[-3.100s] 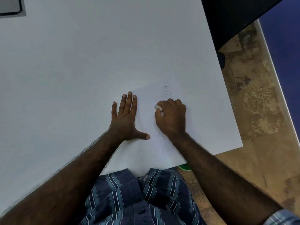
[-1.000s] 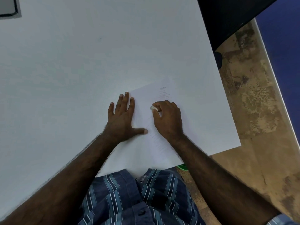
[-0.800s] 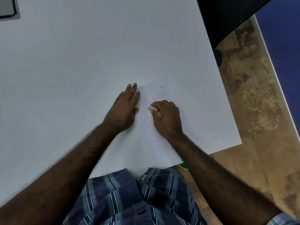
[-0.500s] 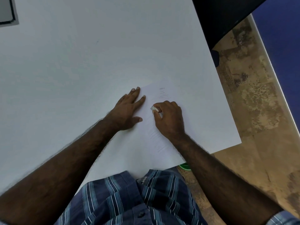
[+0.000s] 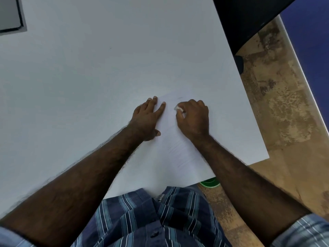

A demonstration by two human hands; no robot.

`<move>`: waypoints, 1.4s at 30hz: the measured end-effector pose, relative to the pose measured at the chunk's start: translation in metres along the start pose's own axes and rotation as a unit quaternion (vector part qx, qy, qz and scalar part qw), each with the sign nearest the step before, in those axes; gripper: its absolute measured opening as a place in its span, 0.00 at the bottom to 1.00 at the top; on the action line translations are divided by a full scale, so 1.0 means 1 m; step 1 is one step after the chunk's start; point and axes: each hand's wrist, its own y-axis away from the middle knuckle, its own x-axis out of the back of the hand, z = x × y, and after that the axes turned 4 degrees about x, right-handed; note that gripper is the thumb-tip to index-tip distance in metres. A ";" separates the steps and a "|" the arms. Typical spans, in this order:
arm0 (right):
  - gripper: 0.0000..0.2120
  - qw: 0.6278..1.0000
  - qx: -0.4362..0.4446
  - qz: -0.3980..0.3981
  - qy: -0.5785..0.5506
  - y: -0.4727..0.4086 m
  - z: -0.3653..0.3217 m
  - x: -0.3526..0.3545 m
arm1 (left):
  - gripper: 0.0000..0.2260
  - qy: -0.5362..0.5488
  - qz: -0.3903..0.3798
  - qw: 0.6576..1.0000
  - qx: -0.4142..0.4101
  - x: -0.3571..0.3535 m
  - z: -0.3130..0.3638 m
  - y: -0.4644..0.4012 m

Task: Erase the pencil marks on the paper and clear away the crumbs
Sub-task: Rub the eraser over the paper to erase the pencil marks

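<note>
A white sheet of paper (image 5: 178,154) lies near the front right corner of the pale white table (image 5: 89,77), with faint pencil lines on it. The left hand (image 5: 146,120) rests flat on the sheet's left edge, fingers straight and pressed down. The right hand (image 5: 195,118) has its fingers curled round a small white eraser (image 5: 179,109), whose tip touches the upper part of the sheet. Under the table edge a green round object (image 5: 210,182) peeks out above the mottled brown floor (image 5: 284,122).
</note>
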 end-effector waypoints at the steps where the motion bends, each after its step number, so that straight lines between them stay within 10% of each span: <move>1: 0.04 1.000 -0.003 -0.001 -0.008 0.000 -0.003 -0.001 | 0.53 -0.006 0.002 1.000 0.001 0.000 0.001 0.000; 6: 0.10 0.988 0.126 -0.087 -0.010 0.021 -0.020 -0.010 | 0.56 -0.029 0.020 0.999 0.005 0.001 0.003 -0.003; 13: 0.11 1.000 -0.003 0.001 0.027 -0.009 -0.004 0.002 | 0.56 -0.041 0.021 0.999 0.006 0.003 0.004 -0.003; 19: 0.10 0.989 0.126 -0.077 0.021 0.024 -0.026 -0.010 | 0.57 -0.029 0.018 0.999 0.004 0.002 0.002 -0.003; 26: 0.11 0.999 -0.005 0.003 0.043 -0.006 -0.012 0.000 | 0.57 -0.020 0.027 0.999 0.002 0.003 0.001 0.001; 32: 0.10 0.981 0.169 -0.085 0.036 0.024 -0.031 -0.010 | 0.57 -0.013 0.029 0.999 0.002 0.002 0.000 0.001; 39: 0.09 0.999 0.000 0.016 0.047 -0.011 -0.002 0.002 | 0.57 -0.008 0.028 1.000 0.004 0.003 0.000 0.004; 42: 0.08 0.998 0.057 -0.023 0.027 0.003 -0.018 -0.003 | 0.57 -0.008 0.030 1.000 0.004 0.002 0.000 0.003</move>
